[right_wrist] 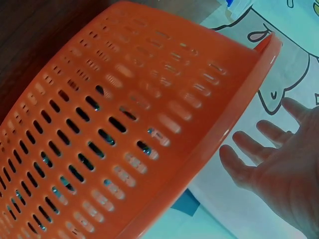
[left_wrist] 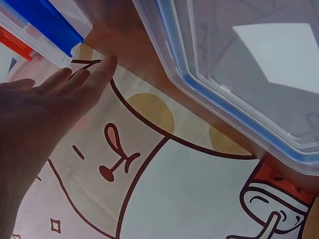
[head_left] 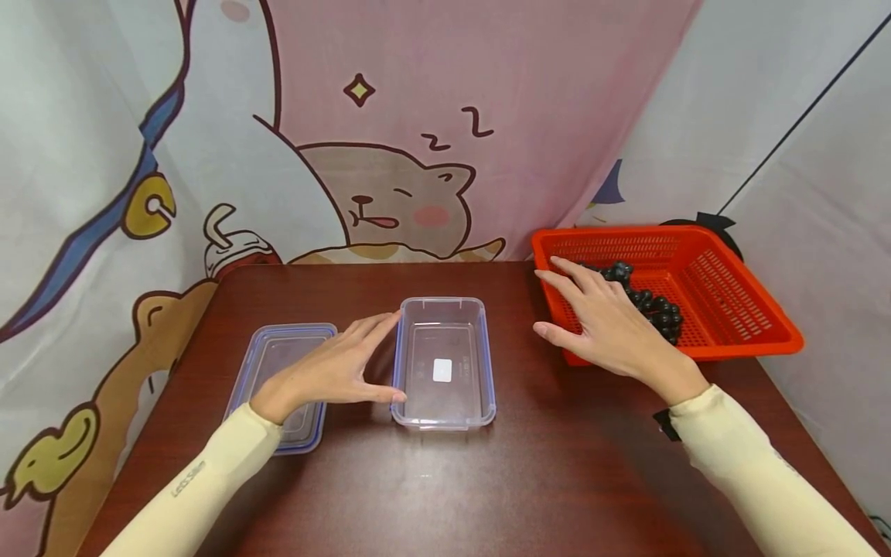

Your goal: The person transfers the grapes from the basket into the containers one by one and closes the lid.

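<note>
A clear plastic food container [head_left: 445, 398] with blue side clips sits uncovered mid-table, a white label inside it. My left hand [head_left: 337, 365] is at its left side, fingers and thumb spread and extended, fingertips at or near its edge; contact is uncertain. Below that wrist lies a clear lid [head_left: 267, 363] with a blue seal, partly hidden by the forearm. My right hand [head_left: 612, 321] hovers at the near-left rim of an orange slotted basket [head_left: 752, 290], fingers apart and holding nothing. Inside the basket lies a bunch of dark grapes [head_left: 661, 313], partly covered by that hand.
Brown wooden table [head_left: 445, 495] underneath everything. A printed cartoon curtain [head_left: 404, 93] hangs right behind the table's far edge and along both sides. Beneath the right sleeve shows a small black object [head_left: 666, 425], its kind unclear.
</note>
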A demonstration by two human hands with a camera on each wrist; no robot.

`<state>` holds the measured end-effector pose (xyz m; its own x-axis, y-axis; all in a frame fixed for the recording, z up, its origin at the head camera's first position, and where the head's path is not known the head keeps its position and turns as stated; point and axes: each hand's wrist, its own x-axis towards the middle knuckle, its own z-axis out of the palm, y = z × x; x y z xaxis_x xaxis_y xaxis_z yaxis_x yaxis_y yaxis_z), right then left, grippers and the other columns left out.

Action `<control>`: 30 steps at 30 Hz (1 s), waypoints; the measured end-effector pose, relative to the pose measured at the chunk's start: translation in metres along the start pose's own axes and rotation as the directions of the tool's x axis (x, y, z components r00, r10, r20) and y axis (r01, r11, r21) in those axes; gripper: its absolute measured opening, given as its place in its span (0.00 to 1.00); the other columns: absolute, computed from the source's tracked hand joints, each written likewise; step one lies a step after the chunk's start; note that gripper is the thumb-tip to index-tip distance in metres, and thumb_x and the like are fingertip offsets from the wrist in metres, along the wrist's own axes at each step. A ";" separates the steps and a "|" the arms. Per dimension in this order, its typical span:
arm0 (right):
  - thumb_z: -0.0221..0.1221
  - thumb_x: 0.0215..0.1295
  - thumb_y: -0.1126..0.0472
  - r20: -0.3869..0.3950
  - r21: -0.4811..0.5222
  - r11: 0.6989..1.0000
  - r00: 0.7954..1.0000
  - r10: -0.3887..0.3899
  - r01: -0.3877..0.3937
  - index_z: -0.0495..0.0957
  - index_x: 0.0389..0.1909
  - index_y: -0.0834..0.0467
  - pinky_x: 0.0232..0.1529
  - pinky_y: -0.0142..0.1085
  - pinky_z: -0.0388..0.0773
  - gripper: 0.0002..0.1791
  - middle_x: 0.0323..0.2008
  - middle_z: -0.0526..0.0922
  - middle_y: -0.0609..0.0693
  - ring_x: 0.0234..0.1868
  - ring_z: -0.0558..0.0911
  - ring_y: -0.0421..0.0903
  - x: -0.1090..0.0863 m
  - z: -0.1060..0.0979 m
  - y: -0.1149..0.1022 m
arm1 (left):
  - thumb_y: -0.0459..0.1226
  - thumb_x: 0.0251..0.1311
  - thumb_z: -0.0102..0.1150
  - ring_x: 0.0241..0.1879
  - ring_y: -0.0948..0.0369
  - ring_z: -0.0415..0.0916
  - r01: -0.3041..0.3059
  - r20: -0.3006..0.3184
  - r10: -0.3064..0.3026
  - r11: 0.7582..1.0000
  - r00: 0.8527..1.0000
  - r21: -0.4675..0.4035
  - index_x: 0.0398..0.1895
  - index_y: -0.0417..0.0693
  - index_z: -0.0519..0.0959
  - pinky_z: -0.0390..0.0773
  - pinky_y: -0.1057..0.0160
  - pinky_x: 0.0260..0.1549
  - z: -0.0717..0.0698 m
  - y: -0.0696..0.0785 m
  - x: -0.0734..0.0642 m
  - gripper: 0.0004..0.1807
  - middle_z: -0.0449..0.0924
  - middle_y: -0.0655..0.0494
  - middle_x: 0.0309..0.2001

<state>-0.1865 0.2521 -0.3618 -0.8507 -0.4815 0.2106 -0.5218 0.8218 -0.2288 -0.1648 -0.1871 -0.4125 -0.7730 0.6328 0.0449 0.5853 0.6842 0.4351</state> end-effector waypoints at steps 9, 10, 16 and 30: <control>0.62 0.77 0.34 -0.012 0.036 0.999 1.000 0.028 -0.027 0.61 0.87 0.47 0.69 0.79 0.55 0.44 0.86 0.55 0.55 0.78 0.63 0.68 -0.006 -0.002 0.014 | 0.72 0.57 0.73 0.79 0.42 0.59 -0.021 0.014 0.021 1.000 1.000 -0.008 0.90 0.46 0.52 0.72 0.30 0.65 0.002 -0.001 0.003 0.69 0.57 0.43 0.84; 0.62 0.77 0.34 -0.012 0.038 0.999 1.000 0.029 -0.029 0.61 0.87 0.47 0.69 0.79 0.55 0.44 0.86 0.55 0.55 0.78 0.63 0.68 -0.006 -0.002 0.015 | 0.72 0.57 0.73 0.80 0.42 0.59 -0.017 0.018 0.017 1.000 1.000 -0.012 0.90 0.46 0.52 0.72 0.30 0.64 0.002 -0.002 0.004 0.69 0.57 0.43 0.84; 0.60 0.78 0.34 0.003 0.053 0.997 0.999 0.051 -0.051 0.62 0.87 0.45 0.69 0.79 0.55 0.43 0.86 0.54 0.55 0.79 0.62 0.68 -0.008 0.000 0.022 | 0.72 0.56 0.74 0.81 0.44 0.57 0.017 0.039 -0.015 0.998 0.999 -0.054 0.91 0.48 0.50 0.71 0.30 0.66 0.004 -0.005 0.006 0.70 0.56 0.43 0.84; 0.58 0.78 0.33 0.030 0.079 0.989 0.992 0.122 -0.124 0.59 0.88 0.46 0.70 0.79 0.53 0.45 0.87 0.52 0.56 0.80 0.58 0.70 -0.006 0.001 0.037 | 0.68 0.59 0.75 0.82 0.43 0.54 0.015 0.052 -0.009 0.992 0.999 -0.127 0.90 0.46 0.50 0.66 0.30 0.70 0.009 -0.011 0.007 0.68 0.56 0.42 0.84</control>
<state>-0.2009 0.2849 -0.3721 -0.9095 -0.3866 0.1527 -0.4157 0.8484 -0.3278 -0.1741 -0.1869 -0.4246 -0.7645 0.6446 -0.0056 0.5374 0.6421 0.5466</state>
